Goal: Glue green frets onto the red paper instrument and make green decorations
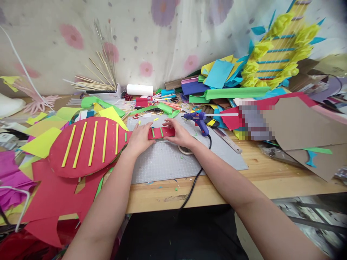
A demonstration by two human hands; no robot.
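- Red flat paddle-shaped piece with a rounded body (85,148), seemingly foam or card, seen from left to centre of frame; five slanted yellow strips are borne on the body.
- Its narrow red neck with short green crossbars (157,133) is pointed toward centre frame, over the mat.
- Left hand (139,139): closed on the neck, thumb at near edge, fingers at far edge; body lies to the hand's left in the frame.
- Right hand (177,133): curled around the neck's far end, which is gripped between thumb and fingers; a stretch of neck is left visible between the hands.
- Grey gridded cutting mat (168,166) is seen under both hands, on a pale wooden table (146,202).
- Purple-blue plastic glue gun (199,121) is placed just right of the right hand; steel ruler (226,140) is laid farther right.
- White tape roll (185,150) is partly hidden by the right forearm.
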